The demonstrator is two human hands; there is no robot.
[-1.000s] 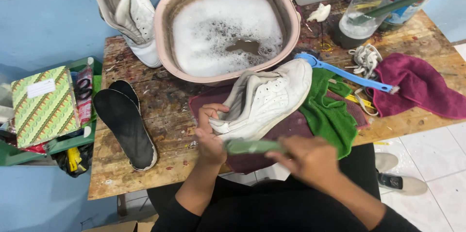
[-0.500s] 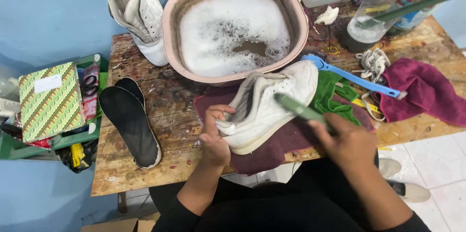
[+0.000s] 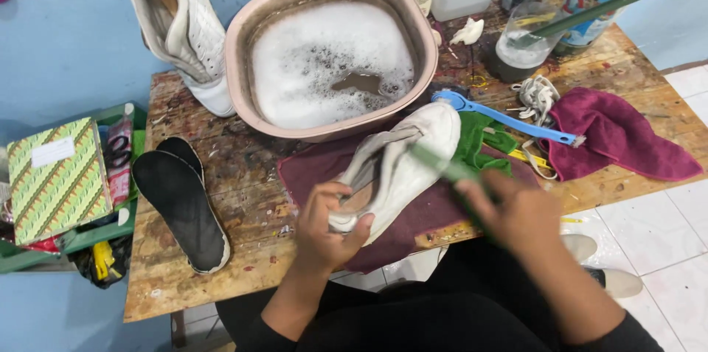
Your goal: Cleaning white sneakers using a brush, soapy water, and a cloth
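White sneaker (image 3: 402,168) lies on its side on the maroon cloth (image 3: 310,175) at the bench (image 3: 192,278) front edge — left hand (image 3: 328,230) clamped on the heel end, right hand (image 3: 516,212) closed around a green brush (image 3: 442,164) laid against the upper near the toe. Scrubbing looks mid-way: soapy basin (image 3: 243,50) just behind, black insoles (image 3: 181,204) out on the bench. Second white sneaker (image 3: 177,24) leans against the wall — can't tell if it's been washed.
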